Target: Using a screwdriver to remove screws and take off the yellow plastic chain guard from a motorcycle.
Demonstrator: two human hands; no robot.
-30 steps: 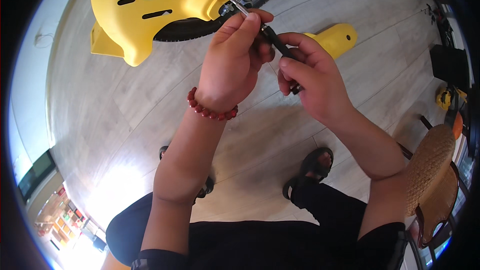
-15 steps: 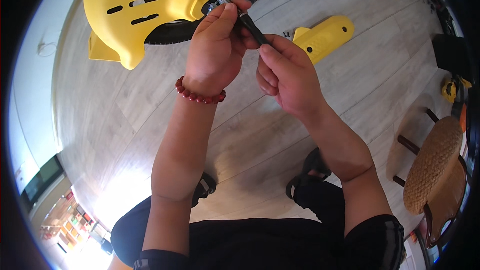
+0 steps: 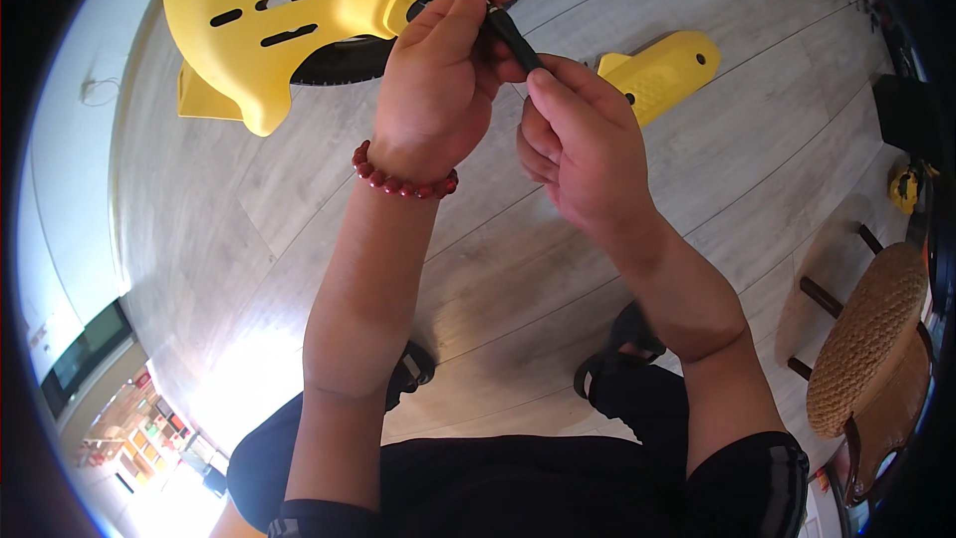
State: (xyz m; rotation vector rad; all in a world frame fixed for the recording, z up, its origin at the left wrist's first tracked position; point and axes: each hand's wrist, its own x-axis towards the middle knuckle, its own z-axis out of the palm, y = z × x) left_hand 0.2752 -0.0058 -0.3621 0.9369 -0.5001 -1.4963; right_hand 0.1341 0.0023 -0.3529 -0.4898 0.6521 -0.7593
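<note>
A screwdriver (image 3: 515, 42) with a black handle and metal shaft slants across both hands at the top of the view. My left hand (image 3: 433, 90), a red bead bracelet on its wrist, is closed around the shaft and the upper handle. Pinched in my right hand (image 3: 590, 139) is the handle's lower end. The tip points at a dark round hole near the edge of a large yellow plastic shell (image 3: 349, 5); I cannot tell whether it touches. Behind my left fingers, part of the shell's dark recess is hidden.
A long yellow cover piece (image 3: 672, 78) with holes lies on the wood-look floor (image 3: 518, 269), right of my hands. A black wheel (image 3: 344, 63) shows under the shell. At the right stands a chair with a woven seat (image 3: 868, 339). My feet are below.
Both hands and the screwdriver have shifted slightly right and up relative to the shell. The tip has moved from below the round hole to right at it.
</note>
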